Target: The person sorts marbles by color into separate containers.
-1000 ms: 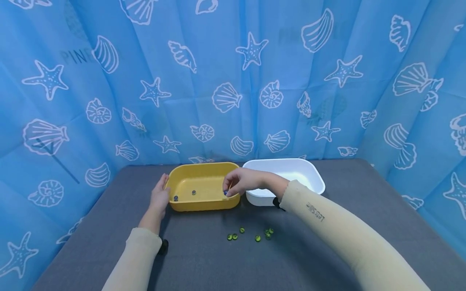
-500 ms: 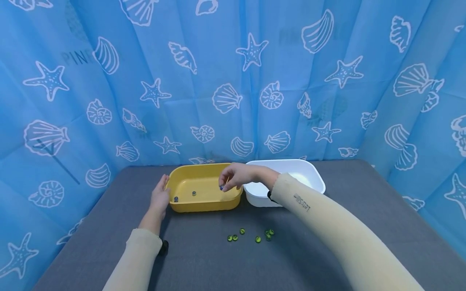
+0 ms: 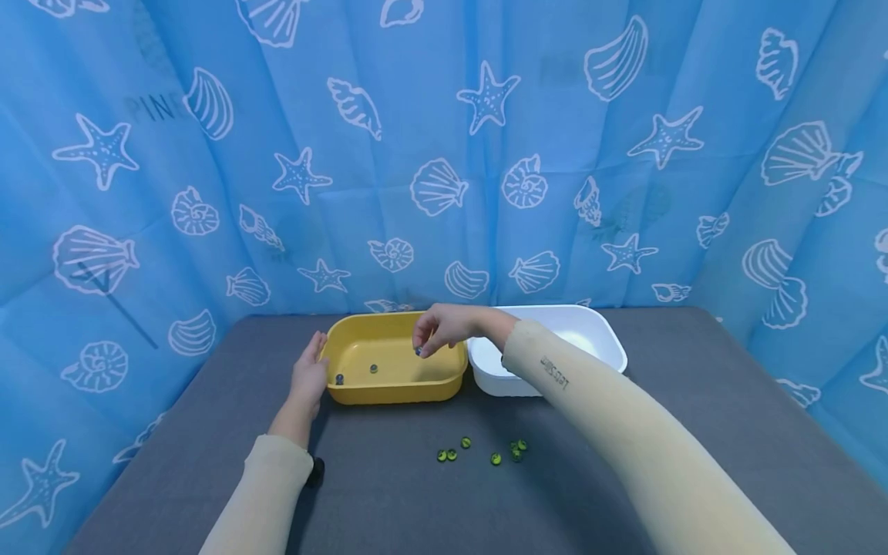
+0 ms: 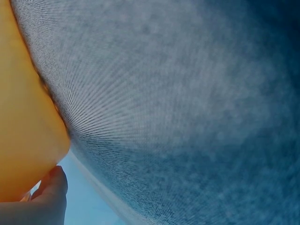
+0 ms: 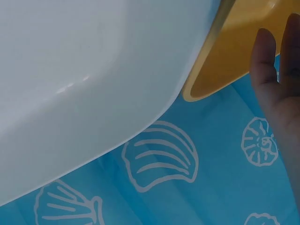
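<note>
In the head view, my right hand (image 3: 444,327) pinches a small blue marble (image 3: 418,351) between thumb and fingertips, above the right part of a yellow tub (image 3: 395,394). Two dark marbles lie inside it, one marble (image 3: 339,379) by the left front corner and another marble (image 3: 373,368) farther right. At the tub's left end my left hand (image 3: 309,378) holds its side, thumb near the rim. The left wrist view shows fingers (image 4: 54,190) against the yellow outer wall. In the right wrist view the marble is hidden; only part of the right hand (image 5: 276,79) shows.
A white tub (image 3: 509,385) stands right against the yellow one, partly covered by the right forearm. Several green marbles (image 3: 496,459) lie loose on the grey cloth-covered table (image 3: 388,493) in front of the tubs. A blue shell-patterned curtain (image 3: 430,247) hangs close behind.
My right hand, with the blue marble, has risen and shifted slightly left over the yellow tub. The left hand stays at the tub's end. The whole view has shifted slightly.
</note>
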### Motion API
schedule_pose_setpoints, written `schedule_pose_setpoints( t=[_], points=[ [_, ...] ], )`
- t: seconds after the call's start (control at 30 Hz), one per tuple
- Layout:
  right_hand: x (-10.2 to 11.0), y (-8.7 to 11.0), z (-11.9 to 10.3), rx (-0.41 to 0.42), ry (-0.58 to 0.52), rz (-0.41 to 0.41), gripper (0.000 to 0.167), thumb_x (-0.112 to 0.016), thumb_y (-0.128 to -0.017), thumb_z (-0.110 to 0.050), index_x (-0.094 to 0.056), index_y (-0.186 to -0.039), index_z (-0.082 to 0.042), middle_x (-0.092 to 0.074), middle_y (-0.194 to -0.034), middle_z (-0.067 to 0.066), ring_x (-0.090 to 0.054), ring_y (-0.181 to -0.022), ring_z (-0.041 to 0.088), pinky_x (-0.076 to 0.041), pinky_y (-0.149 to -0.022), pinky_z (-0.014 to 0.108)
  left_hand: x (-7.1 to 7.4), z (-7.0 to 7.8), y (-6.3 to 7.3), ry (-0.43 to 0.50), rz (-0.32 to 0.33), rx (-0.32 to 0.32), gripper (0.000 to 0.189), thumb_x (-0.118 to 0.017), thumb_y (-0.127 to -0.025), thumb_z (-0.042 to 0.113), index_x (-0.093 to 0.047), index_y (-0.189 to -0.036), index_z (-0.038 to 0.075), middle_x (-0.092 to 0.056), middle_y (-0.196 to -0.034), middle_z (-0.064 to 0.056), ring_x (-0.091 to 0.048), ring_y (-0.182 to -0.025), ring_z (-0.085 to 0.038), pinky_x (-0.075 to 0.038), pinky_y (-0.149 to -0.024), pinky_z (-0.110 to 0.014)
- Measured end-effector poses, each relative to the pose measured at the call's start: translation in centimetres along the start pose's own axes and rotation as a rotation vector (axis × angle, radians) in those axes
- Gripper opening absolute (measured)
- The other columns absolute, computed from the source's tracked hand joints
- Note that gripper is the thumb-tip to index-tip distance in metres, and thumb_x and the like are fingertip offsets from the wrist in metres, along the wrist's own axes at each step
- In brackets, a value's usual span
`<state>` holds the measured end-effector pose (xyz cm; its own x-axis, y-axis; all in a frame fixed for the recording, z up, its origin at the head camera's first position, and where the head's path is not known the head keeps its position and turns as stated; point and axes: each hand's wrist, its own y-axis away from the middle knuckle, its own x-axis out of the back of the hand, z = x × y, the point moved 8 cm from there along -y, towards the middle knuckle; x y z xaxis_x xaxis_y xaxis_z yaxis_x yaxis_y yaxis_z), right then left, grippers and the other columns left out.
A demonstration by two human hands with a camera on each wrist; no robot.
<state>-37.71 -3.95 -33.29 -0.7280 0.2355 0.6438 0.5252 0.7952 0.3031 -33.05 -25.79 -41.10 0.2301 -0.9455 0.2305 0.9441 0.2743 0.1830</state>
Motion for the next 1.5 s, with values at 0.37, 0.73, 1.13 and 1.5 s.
schedule_pose_setpoints(
  t=[0.37, 0.73, 1.13, 1.5],
  points=[
    [0.7, -2.4, -0.5, -0.006, -0.009, 0.069, 0.009, -0.066, -0.093, -0.014, -0.066, -0.101, -0.009, -0.063, -0.098, 0.001, -0.056, -0.089, 0.015, -0.049, -0.086, 0.047, 0.2, 0.0, -0.3, 0.0, 0.012, -0.001, 0.055, -0.024, -0.107, 0.007, -0.003, -0.157, 0.017, -0.009, -0.162, -0.004, -0.006, -0.148, -0.023, -0.012, -0.118, -0.044],
    [0.8, -4.5, -1.5, 0.013, -0.003, 0.095, 0.006, -0.066, -0.093, -0.015, -0.065, -0.096, -0.01, -0.061, -0.089, 0.0, -0.053, -0.082, 0.013, -0.05, -0.079, 0.04, 0.1, 0.2, -0.3, 0.005, 0.012, -0.014, 0.055, -0.024, -0.106, 0.006, -0.004, -0.157, 0.015, -0.01, -0.162, -0.004, -0.006, -0.148, -0.024, -0.012, -0.118, -0.043],
    [0.8, -6.9, -1.8, 0.006, -0.005, 0.141, 0.011, -0.065, -0.094, -0.015, -0.067, -0.102, -0.007, -0.065, -0.099, 0.005, -0.059, -0.091, 0.019, -0.05, -0.08, 0.037, 0.3, -0.1, -0.5, 0.0, 0.044, -0.021, 0.054, -0.024, -0.106, 0.005, -0.008, -0.157, 0.014, -0.013, -0.162, -0.005, -0.008, -0.148, -0.025, -0.013, -0.118, -0.043],
    [-0.5, -9.4, -0.6, -0.114, -0.005, 0.197, 0.01, -0.065, -0.095, -0.018, -0.067, -0.101, -0.011, -0.061, -0.102, 0.005, -0.057, -0.1, 0.029, -0.047, -0.074, 0.041, 0.1, 0.0, -0.4, 0.005, 0.046, -0.034, 0.054, -0.025, -0.106, 0.004, -0.01, -0.157, 0.012, -0.014, -0.162, -0.005, -0.008, -0.148, -0.025, -0.013, -0.118, -0.043]
  ],
)
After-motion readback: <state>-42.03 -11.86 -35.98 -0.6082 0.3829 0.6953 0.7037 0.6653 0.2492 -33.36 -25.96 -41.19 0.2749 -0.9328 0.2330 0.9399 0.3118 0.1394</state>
